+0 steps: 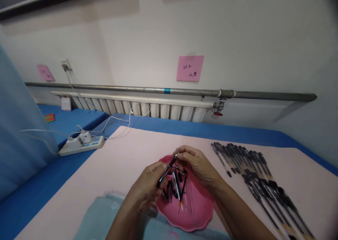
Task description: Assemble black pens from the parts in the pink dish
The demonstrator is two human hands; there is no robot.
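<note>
Between my two hands a black pen [166, 172] is held at a slant above a pink scalloped dish [199, 211]. My left hand [149, 185] is closed round the pen's dark lower barrel. At the upper end, the thumb and fingers of my right hand [195, 164] pinch the silvery tip. Inside the dish lie loose pen parts: black caps [169, 190], clear tubes [188, 194] and thin refills with orange-yellow ends [181, 203]. My hands partly hide the dish's left and far rim.
Two rows of black-capped pens [240, 159] lie on the pink sheet [132, 145] to the right. A light blue cloth [97, 215] is at the near edge. At the left, a power strip [81, 146] trails white cables. A radiator [158, 109] runs along the wall.
</note>
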